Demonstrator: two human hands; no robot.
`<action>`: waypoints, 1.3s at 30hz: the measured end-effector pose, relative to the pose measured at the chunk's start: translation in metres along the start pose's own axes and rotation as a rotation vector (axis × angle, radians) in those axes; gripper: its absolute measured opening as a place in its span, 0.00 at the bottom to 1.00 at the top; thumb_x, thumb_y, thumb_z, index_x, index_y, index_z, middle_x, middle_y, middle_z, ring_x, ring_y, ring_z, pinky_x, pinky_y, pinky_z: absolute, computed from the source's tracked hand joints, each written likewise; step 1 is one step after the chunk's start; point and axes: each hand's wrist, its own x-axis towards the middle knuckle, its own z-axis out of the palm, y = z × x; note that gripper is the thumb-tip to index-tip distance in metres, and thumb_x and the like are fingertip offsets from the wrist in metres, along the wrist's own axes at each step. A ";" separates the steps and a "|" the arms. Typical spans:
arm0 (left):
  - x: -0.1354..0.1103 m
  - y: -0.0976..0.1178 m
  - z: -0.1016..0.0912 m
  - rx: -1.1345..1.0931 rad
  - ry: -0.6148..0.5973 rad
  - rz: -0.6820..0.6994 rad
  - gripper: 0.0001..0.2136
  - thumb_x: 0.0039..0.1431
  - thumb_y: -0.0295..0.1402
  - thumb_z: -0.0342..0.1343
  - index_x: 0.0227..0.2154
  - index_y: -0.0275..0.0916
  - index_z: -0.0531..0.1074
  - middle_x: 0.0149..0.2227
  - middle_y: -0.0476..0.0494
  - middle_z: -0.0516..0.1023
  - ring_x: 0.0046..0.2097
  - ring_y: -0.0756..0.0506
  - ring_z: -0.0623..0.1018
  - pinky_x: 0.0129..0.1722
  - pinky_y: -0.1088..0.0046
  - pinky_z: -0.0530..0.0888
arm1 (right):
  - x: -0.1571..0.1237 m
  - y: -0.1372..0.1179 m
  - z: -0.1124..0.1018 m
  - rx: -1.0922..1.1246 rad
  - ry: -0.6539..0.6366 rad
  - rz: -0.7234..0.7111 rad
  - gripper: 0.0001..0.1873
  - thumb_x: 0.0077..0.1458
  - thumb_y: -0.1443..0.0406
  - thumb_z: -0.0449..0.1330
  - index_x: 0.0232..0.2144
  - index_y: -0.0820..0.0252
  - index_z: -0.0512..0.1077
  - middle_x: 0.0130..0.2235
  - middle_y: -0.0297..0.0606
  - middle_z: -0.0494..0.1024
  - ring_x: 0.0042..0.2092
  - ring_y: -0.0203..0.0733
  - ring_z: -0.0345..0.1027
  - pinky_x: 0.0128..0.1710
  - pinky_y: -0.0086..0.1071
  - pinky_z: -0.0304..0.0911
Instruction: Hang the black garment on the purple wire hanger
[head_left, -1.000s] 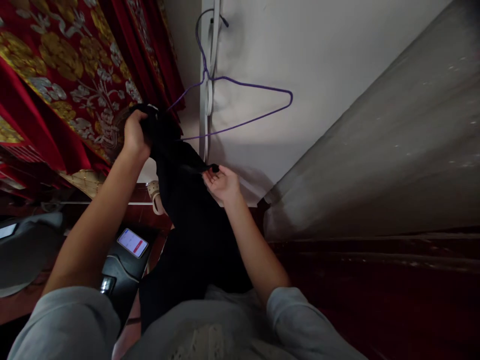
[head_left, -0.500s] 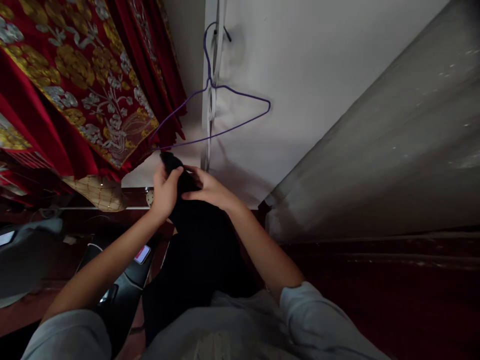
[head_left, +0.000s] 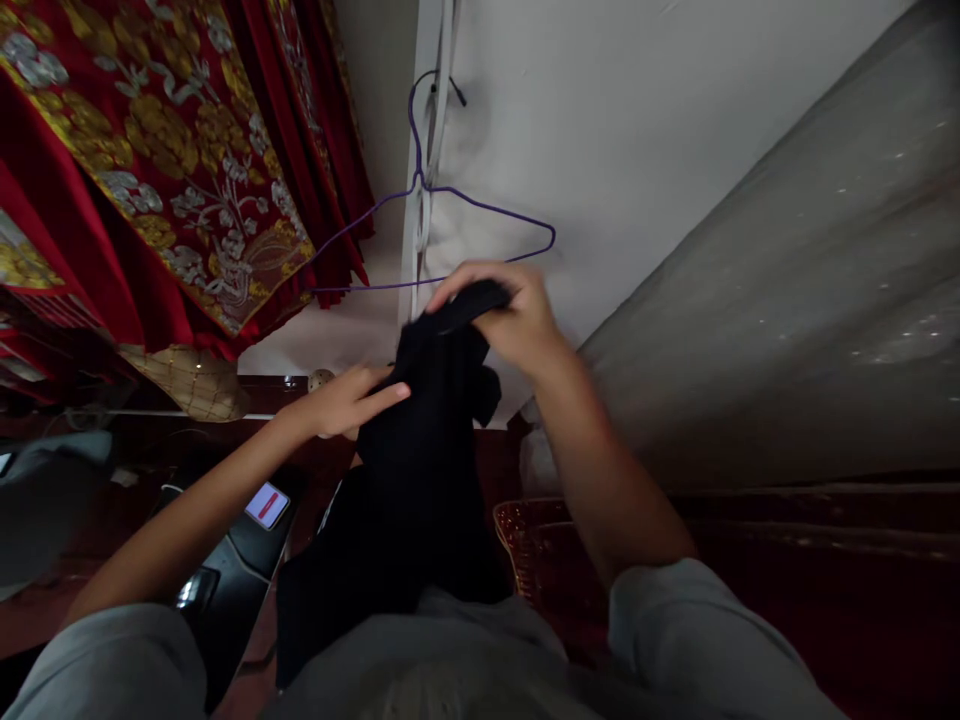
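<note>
A black garment (head_left: 431, 400) hangs bunched between my hands, its exact kind unclear. My right hand (head_left: 502, 305) is raised higher and grips a folded edge of it, slightly smeared by motion. Lower on the left, my left hand (head_left: 360, 400) pinches the garment's side, thumb lying over the cloth. Just behind and above my hands, a purple hanger (head_left: 487, 205) hangs bare from a hook on the wall. The right hand overlaps the hanger's lower bar in view; whether they touch I cannot tell.
Red cloth with gold and silver embroidery (head_left: 202, 170) hangs at the upper left. A lit phone (head_left: 268, 506) lies on a black padded seat (head_left: 232, 560) at lower left. Grey sheeting (head_left: 787, 300) slopes along the right, beside a pale wall (head_left: 637, 120).
My right hand has moved up and right, lifting an edge of the black garment. The left hand has shifted slightly right and down. The cloth is now spread wider between them.
</note>
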 end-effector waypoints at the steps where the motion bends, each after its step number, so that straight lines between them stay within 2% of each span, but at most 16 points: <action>1: -0.001 0.004 -0.005 0.095 -0.001 0.017 0.23 0.71 0.55 0.47 0.40 0.41 0.76 0.37 0.42 0.80 0.40 0.39 0.78 0.49 0.60 0.73 | 0.008 0.009 -0.007 -0.019 0.110 -0.047 0.06 0.57 0.59 0.65 0.32 0.54 0.79 0.38 0.38 0.81 0.48 0.47 0.76 0.54 0.42 0.72; 3: -0.002 0.012 -0.017 0.234 0.042 0.023 0.19 0.70 0.51 0.50 0.40 0.40 0.76 0.36 0.43 0.80 0.38 0.41 0.78 0.50 0.60 0.71 | 0.023 0.035 -0.014 -0.021 0.327 -0.100 0.12 0.63 0.54 0.60 0.35 0.52 0.78 0.42 0.39 0.81 0.55 0.47 0.73 0.58 0.43 0.68; 5: -0.002 0.017 -0.028 0.275 0.018 0.003 0.18 0.70 0.49 0.51 0.36 0.39 0.74 0.32 0.45 0.77 0.34 0.43 0.76 0.45 0.64 0.71 | 0.036 0.067 -0.015 -0.004 0.431 -0.100 0.18 0.64 0.48 0.56 0.37 0.53 0.76 0.43 0.40 0.80 0.56 0.46 0.72 0.61 0.42 0.66; 8: -0.005 0.022 -0.033 0.165 -0.095 -0.021 0.17 0.69 0.47 0.53 0.31 0.39 0.71 0.30 0.48 0.74 0.31 0.46 0.73 0.35 0.70 0.69 | 0.045 0.109 -0.008 -0.050 0.394 -0.002 0.26 0.62 0.41 0.55 0.33 0.56 0.73 0.35 0.39 0.77 0.49 0.45 0.74 0.57 0.40 0.66; 10: -0.009 0.024 -0.031 0.061 -0.141 -0.033 0.17 0.68 0.47 0.54 0.31 0.38 0.71 0.30 0.49 0.75 0.32 0.47 0.74 0.33 0.72 0.68 | 0.045 0.128 -0.005 -0.124 0.345 0.084 0.30 0.61 0.38 0.54 0.26 0.55 0.69 0.25 0.35 0.69 0.40 0.44 0.71 0.48 0.37 0.66; 12: -0.014 0.024 -0.029 0.026 -0.165 -0.057 0.16 0.68 0.47 0.54 0.34 0.38 0.74 0.32 0.48 0.77 0.34 0.46 0.75 0.34 0.72 0.69 | 0.042 0.138 -0.006 -0.211 0.322 0.156 0.32 0.60 0.36 0.53 0.20 0.54 0.62 0.20 0.32 0.59 0.31 0.41 0.63 0.37 0.35 0.62; 14: -0.018 0.017 -0.031 0.115 -0.196 -0.123 0.19 0.69 0.49 0.52 0.33 0.38 0.76 0.31 0.47 0.77 0.33 0.45 0.75 0.34 0.71 0.68 | 0.037 0.138 -0.014 -0.304 0.328 0.170 0.34 0.60 0.36 0.54 0.17 0.53 0.55 0.19 0.30 0.51 0.26 0.38 0.53 0.31 0.35 0.55; 16: -0.021 0.003 -0.037 0.309 -0.200 -0.237 0.23 0.68 0.53 0.51 0.29 0.39 0.77 0.27 0.45 0.77 0.31 0.43 0.75 0.35 0.68 0.66 | 0.031 0.130 -0.024 -0.374 0.339 0.101 0.35 0.58 0.38 0.57 0.16 0.53 0.52 0.20 0.30 0.48 0.26 0.37 0.46 0.30 0.35 0.49; 19: -0.020 -0.024 -0.052 0.518 -0.093 -0.370 0.21 0.63 0.54 0.56 0.31 0.39 0.79 0.32 0.39 0.81 0.36 0.39 0.78 0.39 0.66 0.67 | 0.023 0.109 -0.035 -0.418 0.312 -0.029 0.34 0.57 0.42 0.62 0.16 0.54 0.52 0.21 0.30 0.48 0.27 0.36 0.43 0.30 0.35 0.46; 22: -0.013 -0.045 -0.068 0.506 0.050 -0.328 0.19 0.60 0.52 0.60 0.36 0.40 0.81 0.41 0.37 0.83 0.42 0.38 0.79 0.42 0.66 0.69 | 0.018 0.092 -0.037 -0.443 0.287 -0.072 0.33 0.59 0.46 0.61 0.16 0.54 0.50 0.22 0.30 0.47 0.26 0.35 0.41 0.30 0.35 0.45; 24: -0.006 -0.051 -0.076 0.438 0.132 -0.270 0.19 0.60 0.53 0.59 0.34 0.40 0.80 0.38 0.39 0.83 0.39 0.40 0.78 0.41 0.67 0.69 | 0.017 0.088 -0.038 -0.463 0.293 -0.075 0.33 0.61 0.48 0.61 0.16 0.54 0.47 0.22 0.30 0.45 0.26 0.34 0.39 0.29 0.35 0.43; 27: 0.007 -0.049 -0.083 0.382 0.373 -0.166 0.18 0.58 0.52 0.62 0.26 0.40 0.76 0.33 0.42 0.79 0.36 0.42 0.76 0.40 0.66 0.70 | 0.017 0.091 -0.039 -0.487 0.297 -0.053 0.35 0.62 0.48 0.60 0.17 0.54 0.45 0.21 0.29 0.44 0.26 0.33 0.39 0.28 0.36 0.40; 30: 0.018 -0.038 -0.087 0.330 0.607 -0.010 0.15 0.55 0.43 0.67 0.23 0.40 0.71 0.36 0.43 0.78 0.40 0.42 0.77 0.44 0.63 0.73 | 0.014 0.095 -0.037 -0.482 0.273 0.016 0.35 0.62 0.48 0.60 0.17 0.55 0.45 0.21 0.29 0.45 0.25 0.32 0.39 0.27 0.35 0.39; 33: 0.034 -0.020 -0.093 0.238 0.674 0.130 0.12 0.55 0.35 0.66 0.25 0.41 0.68 0.42 0.42 0.79 0.49 0.39 0.78 0.55 0.58 0.74 | 0.008 0.094 -0.028 -0.445 0.252 0.059 0.35 0.62 0.45 0.60 0.18 0.55 0.46 0.22 0.29 0.46 0.25 0.32 0.41 0.27 0.34 0.41; 36: 0.058 -0.004 -0.096 0.220 0.674 0.215 0.08 0.52 0.29 0.66 0.30 0.41 0.70 0.46 0.41 0.79 0.57 0.36 0.76 0.61 0.53 0.70 | 0.001 0.087 -0.014 -0.430 0.235 0.039 0.33 0.63 0.43 0.57 0.19 0.55 0.51 0.22 0.30 0.51 0.25 0.33 0.47 0.27 0.33 0.49; 39: 0.083 0.001 -0.095 0.183 0.669 0.233 0.17 0.47 0.24 0.66 0.41 0.42 0.73 0.48 0.41 0.78 0.57 0.34 0.75 0.61 0.52 0.70 | -0.003 0.080 -0.010 -0.476 0.217 0.021 0.30 0.64 0.41 0.55 0.21 0.55 0.59 0.22 0.31 0.57 0.26 0.37 0.56 0.32 0.36 0.61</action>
